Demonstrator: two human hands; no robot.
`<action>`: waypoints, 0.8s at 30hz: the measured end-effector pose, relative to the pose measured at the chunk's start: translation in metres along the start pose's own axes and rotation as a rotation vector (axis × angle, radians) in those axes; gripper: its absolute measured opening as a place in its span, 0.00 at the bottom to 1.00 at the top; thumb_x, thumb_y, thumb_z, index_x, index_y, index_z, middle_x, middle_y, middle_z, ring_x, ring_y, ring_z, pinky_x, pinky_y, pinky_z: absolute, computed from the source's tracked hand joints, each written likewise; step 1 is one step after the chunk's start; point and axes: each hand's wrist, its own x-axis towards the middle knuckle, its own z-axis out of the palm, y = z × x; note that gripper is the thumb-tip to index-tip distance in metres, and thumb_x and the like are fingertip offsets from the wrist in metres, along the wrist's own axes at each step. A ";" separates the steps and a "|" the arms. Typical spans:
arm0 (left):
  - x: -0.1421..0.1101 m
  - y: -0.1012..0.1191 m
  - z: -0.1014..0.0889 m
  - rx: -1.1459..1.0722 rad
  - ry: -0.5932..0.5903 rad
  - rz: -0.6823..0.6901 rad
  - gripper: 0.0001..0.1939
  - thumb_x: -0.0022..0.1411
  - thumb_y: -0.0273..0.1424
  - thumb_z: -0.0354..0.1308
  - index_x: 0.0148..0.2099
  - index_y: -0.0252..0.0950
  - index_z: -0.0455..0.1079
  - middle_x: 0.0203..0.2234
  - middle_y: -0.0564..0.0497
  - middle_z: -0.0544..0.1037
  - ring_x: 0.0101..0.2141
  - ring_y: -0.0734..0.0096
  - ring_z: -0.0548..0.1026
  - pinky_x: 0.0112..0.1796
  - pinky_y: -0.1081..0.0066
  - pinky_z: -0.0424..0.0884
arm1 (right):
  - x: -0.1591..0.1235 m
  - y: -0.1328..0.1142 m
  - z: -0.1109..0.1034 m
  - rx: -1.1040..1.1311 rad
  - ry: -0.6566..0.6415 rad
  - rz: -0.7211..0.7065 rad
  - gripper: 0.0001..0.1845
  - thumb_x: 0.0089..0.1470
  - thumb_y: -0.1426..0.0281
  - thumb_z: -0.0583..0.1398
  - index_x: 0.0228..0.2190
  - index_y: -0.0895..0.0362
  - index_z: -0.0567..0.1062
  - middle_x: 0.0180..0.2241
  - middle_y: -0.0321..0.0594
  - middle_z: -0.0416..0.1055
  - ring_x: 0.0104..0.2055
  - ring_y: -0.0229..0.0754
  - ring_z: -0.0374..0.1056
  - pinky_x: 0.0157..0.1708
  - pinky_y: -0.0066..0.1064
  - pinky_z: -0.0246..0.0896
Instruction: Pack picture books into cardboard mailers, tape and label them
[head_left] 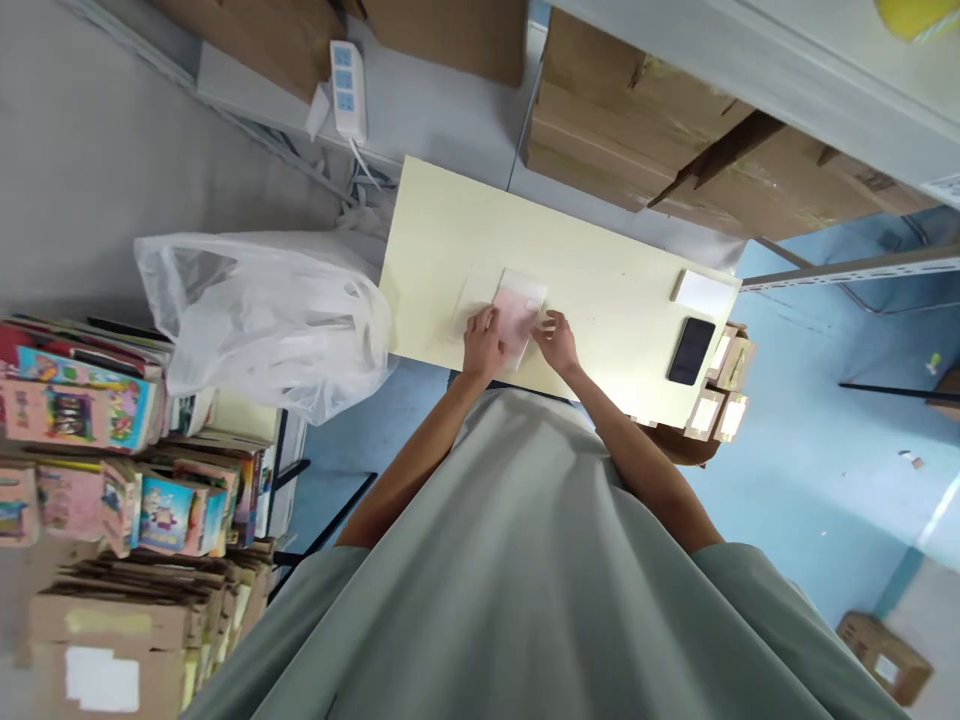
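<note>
A pale yellow table (pixel 585 270) stands in front of me. On it lies a small pink-and-white flat packet (pixel 519 305). My left hand (pixel 482 342) rests on the packet's left side with its fingers curled over the edge. My right hand (pixel 556 338) pinches the packet's right edge. Both hands hold the same packet down near the table's front edge.
A black phone (pixel 691 350) and a white card (pixel 703 293) lie at the table's right end, with small boxes (pixel 721 395) below them. A white plastic bag (pixel 262 315) sits left of the table, over stacks of colourful books (pixel 90 420). Cardboard boxes (pixel 675 140) and a power strip (pixel 349 88) lie beyond.
</note>
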 end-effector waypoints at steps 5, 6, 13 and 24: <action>-0.003 0.003 0.008 -0.031 -0.007 0.040 0.39 0.62 0.19 0.56 0.75 0.30 0.64 0.73 0.29 0.68 0.75 0.39 0.62 0.74 0.39 0.63 | -0.023 0.006 0.024 0.394 0.048 0.194 0.32 0.58 0.60 0.70 0.61 0.51 0.69 0.58 0.50 0.77 0.53 0.51 0.79 0.55 0.46 0.78; -0.003 0.003 0.008 -0.036 -0.008 0.052 0.39 0.62 0.19 0.57 0.75 0.29 0.64 0.72 0.28 0.68 0.75 0.39 0.62 0.74 0.40 0.62 | -0.025 0.005 0.027 0.458 0.078 0.225 0.32 0.57 0.60 0.70 0.60 0.50 0.69 0.58 0.50 0.77 0.54 0.50 0.78 0.55 0.46 0.78; -0.002 0.001 0.004 -0.082 -0.018 0.079 0.34 0.68 0.29 0.63 0.74 0.31 0.62 0.72 0.27 0.69 0.76 0.39 0.64 0.75 0.40 0.61 | -0.036 -0.008 0.036 0.637 0.175 0.247 0.28 0.54 0.56 0.72 0.50 0.50 0.71 0.49 0.45 0.79 0.49 0.48 0.78 0.54 0.46 0.78; 0.002 -0.002 -0.051 -0.085 -0.040 0.001 0.24 0.68 0.41 0.73 0.60 0.39 0.72 0.59 0.36 0.80 0.62 0.44 0.78 0.64 0.49 0.76 | -0.031 -0.064 0.041 0.259 0.111 0.096 0.15 0.67 0.57 0.64 0.49 0.51 0.71 0.48 0.44 0.80 0.45 0.46 0.81 0.46 0.39 0.79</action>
